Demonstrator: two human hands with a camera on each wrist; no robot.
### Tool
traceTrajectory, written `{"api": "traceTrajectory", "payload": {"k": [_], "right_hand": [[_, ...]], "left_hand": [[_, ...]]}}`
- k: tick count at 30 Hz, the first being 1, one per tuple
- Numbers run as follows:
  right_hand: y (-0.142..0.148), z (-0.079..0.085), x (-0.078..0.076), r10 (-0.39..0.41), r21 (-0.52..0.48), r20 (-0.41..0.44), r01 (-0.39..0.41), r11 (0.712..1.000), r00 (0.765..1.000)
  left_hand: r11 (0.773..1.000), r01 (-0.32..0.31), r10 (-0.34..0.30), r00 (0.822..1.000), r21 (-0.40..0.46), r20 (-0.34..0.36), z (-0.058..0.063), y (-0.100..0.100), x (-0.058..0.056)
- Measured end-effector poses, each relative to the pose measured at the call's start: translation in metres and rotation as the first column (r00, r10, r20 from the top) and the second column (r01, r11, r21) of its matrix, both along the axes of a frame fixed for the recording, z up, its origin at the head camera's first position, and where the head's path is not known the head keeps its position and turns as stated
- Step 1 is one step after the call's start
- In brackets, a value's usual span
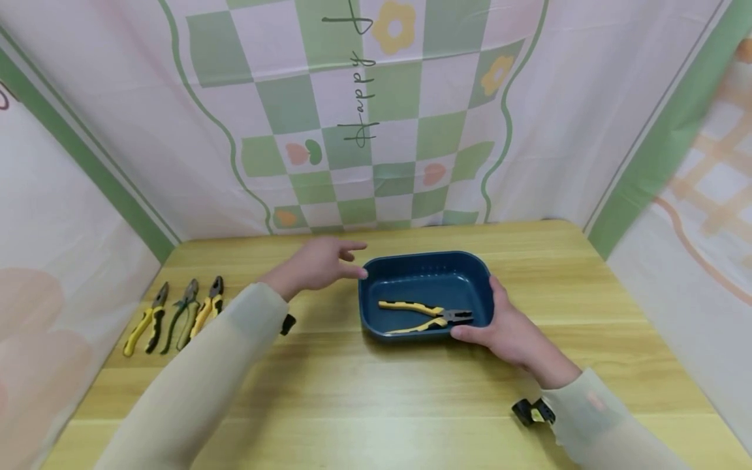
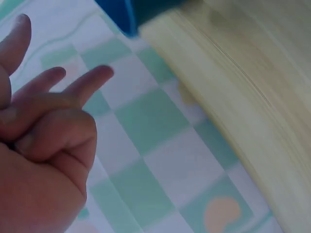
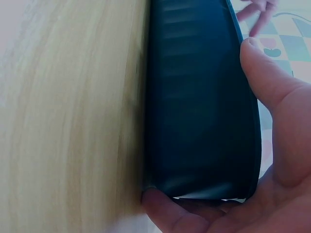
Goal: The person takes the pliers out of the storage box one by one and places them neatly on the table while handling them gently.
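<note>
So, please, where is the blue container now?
In the head view, the blue container sits on the wooden table, right of centre, between the left hand and the right hand, which grips its right end.

Smooth, glossy and plastic-looking inside the tray [image 1: 420,286], with a softer sheen outside. Dull and metallic at the head of the pliers [image 1: 448,316], plastic-like over the handles [image 1: 408,305]; much the same on the other pliers [image 1: 188,301]. Wood-grained, smooth, faintly shiny across the desk [image 1: 376,405]. Matt and cloth-like on the curtain [image 1: 346,150], lightly creased, and on the sleeves [image 1: 235,339].
</note>
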State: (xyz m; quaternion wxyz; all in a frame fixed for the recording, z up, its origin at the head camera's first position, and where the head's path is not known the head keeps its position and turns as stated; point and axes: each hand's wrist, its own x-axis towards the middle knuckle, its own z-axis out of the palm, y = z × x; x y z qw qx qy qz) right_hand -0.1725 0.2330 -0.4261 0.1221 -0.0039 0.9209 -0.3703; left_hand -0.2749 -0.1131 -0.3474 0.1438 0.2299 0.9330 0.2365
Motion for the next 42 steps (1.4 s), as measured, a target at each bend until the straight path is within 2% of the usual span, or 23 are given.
{"api": "traceTrajectory", "payload": {"k": [4, 6, 11, 13, 16, 18, 20, 22, 25, 30, 32, 36, 39, 42], "right_hand": [[0.000, 0.000, 0.000, 0.005, -0.004, -0.006, -0.005, 1.000, 1.000], [0.000, 0.000, 0.000, 0.008, -0.009, -0.005, -0.008, 1.000, 1.000], [0.000, 0.001, 0.000, 0.009, -0.012, 0.001, -0.009, 1.000, 1.000], [0.000, 0.001, 0.000, 0.008, -0.016, 0.000, -0.008, 1.000, 1.000], [0.001, 0.000, -0.001, 0.008, -0.017, -0.006, -0.008, 1.000, 1.000], [0.001, -0.001, -0.001, 0.008, -0.013, -0.007, -0.008, 1.000, 1.000], [0.001, -0.002, -0.001, 0.009, -0.005, -0.009, -0.009, 1.000, 1.000], [0.002, -0.002, -0.001, 0.008, 0.001, -0.010, -0.008, 1.000, 1.000], [0.002, -0.002, -0.001, 0.009, -0.007, -0.014, -0.009, 1.000, 1.000], [0.003, -0.003, -0.001, 0.013, -0.016, -0.020, -0.013, 1.000, 1.000], [0.003, -0.003, -0.001, 0.017, -0.016, -0.025, -0.017, 1.000, 1.000], [0.003, -0.003, -0.001, 0.020, -0.010, -0.026, -0.020, 1.000, 0.999], [0.003, -0.003, -0.001, 0.019, -0.005, -0.022, -0.019, 1.000, 1.000], [0.004, -0.004, -0.001, 0.018, -0.004, -0.018, -0.018, 1.000, 1.000]], "left_hand": [[0.998, 0.036, -0.041, 0.992, 0.046, 0.115, 0.007, 0.028, -0.001], [0.996, 0.058, -0.068, 0.983, 0.065, 0.169, 0.008, 0.039, -0.001], [0.994, 0.106, -0.098, 0.972, -0.026, 0.215, 0.006, 0.065, -0.001], [0.988, 0.113, -0.090, 0.974, -0.102, 0.207, 0.003, 0.074, 0.000], [0.964, 0.110, -0.066, 0.981, -0.240, 0.184, -0.001, 0.086, -0.001], [0.934, 0.102, -0.042, 0.983, -0.342, 0.179, -0.002, 0.094, -0.001], [0.892, 0.112, -0.040, 0.985, -0.439, 0.170, -0.003, 0.102, -0.002], [0.862, 0.123, -0.044, 0.985, -0.492, 0.169, -0.004, 0.110, -0.002], [0.845, 0.146, -0.080, 0.986, -0.515, 0.148, -0.007, 0.123, -0.001], [0.861, 0.145, -0.077, 0.985, -0.488, 0.156, -0.016, 0.143, 0.002], [0.859, 0.140, -0.065, 0.984, -0.493, 0.167, -0.020, 0.149, 0.003], [0.823, 0.137, -0.075, 0.988, -0.551, 0.133, -0.029, 0.157, 0.005], [0.790, 0.135, -0.114, 0.991, -0.598, 0.072, -0.035, 0.158, 0.009], [0.780, 0.126, -0.141, 0.990, -0.613, 0.024, -0.039, 0.158, 0.012]]}}
